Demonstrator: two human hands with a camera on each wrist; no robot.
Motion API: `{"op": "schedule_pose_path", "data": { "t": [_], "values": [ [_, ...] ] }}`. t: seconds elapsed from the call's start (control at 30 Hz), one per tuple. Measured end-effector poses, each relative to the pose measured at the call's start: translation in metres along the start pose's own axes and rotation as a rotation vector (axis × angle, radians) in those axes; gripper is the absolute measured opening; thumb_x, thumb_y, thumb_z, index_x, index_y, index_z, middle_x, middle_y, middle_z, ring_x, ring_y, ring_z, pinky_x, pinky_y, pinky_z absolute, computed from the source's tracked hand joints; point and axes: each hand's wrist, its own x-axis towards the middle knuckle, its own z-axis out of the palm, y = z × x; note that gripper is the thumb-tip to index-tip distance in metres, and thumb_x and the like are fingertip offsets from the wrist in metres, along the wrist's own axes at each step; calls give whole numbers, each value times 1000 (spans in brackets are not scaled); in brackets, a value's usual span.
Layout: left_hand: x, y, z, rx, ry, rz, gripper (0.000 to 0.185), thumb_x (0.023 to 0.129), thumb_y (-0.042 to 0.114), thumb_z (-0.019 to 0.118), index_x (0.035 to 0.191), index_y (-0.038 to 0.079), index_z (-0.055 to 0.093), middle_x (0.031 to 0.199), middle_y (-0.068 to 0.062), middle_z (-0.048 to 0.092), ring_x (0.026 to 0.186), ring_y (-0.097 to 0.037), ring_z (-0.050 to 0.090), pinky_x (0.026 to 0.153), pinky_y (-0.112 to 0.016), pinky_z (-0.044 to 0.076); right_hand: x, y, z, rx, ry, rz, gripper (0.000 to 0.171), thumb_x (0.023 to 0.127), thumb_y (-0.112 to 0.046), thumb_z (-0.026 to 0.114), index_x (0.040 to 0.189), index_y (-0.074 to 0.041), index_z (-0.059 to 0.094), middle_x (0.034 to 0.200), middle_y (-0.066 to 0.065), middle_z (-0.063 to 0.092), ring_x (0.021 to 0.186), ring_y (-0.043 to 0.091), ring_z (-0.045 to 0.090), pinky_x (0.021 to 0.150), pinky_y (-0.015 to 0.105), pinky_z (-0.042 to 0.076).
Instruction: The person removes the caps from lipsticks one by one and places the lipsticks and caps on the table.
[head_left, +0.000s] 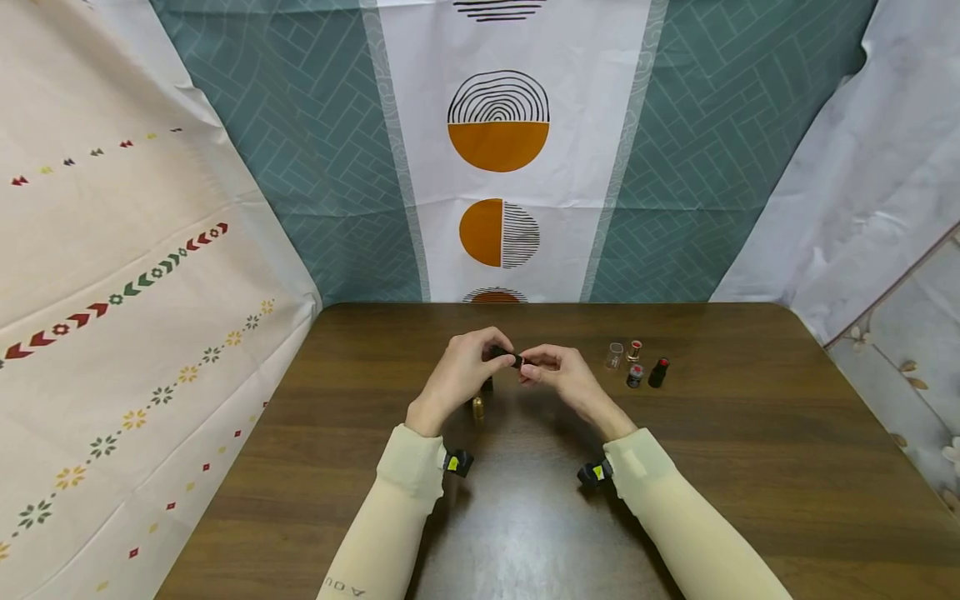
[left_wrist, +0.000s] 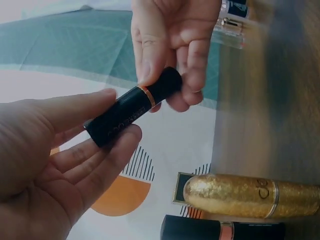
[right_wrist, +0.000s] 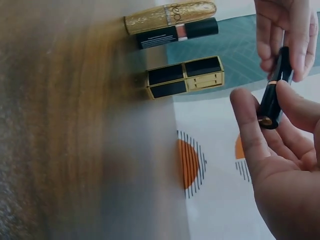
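Both hands hold one black lipstick tube (left_wrist: pixel 132 114) above the table: left hand (left_wrist: pixel 60 165) fingers curl round its base, right hand (left_wrist: pixel 172 45) fingertips pinch the cap, seemingly not yet off. The gold lipstick (left_wrist: pixel 250 195) stands beneath, untouched.

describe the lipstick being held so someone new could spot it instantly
On the brown table, look at mid-table, where both hands meet. The left hand and right hand each pinch one end of a slim black lipstick in the air between them. Unlike the glittery gold tube standing on the table beside it, it is plain glossy black with one thin gold band.
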Motion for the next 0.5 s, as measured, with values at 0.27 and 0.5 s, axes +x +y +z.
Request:
{"op": "schedule_pose_path", "data": {
  "t": [0.27, 0.5],
  "values": [
    [2, 0, 4, -53, 29, -7, 18, 94, 17, 78, 112, 14, 79, 108, 2, 77, 97, -17, 72, 86, -36, 59, -2, -10, -8, -2, 52, -19, 29, 102, -2, 65, 127, 12, 67, 116, 28, 71, 101, 42, 73, 98, 58, 52],
    [1, 2, 6, -97, 60, 19, 20, 93, 17, 80, 112, 15, 82, 112, 0, 77, 91, -13, 73, 78, -32, 60, -3, -15, -14, 16, 104, -24, 29, 100, 1, 67, 126, 13, 68, 116, 27, 71, 105, 46, 71, 93, 44, 58]
  ]
}}
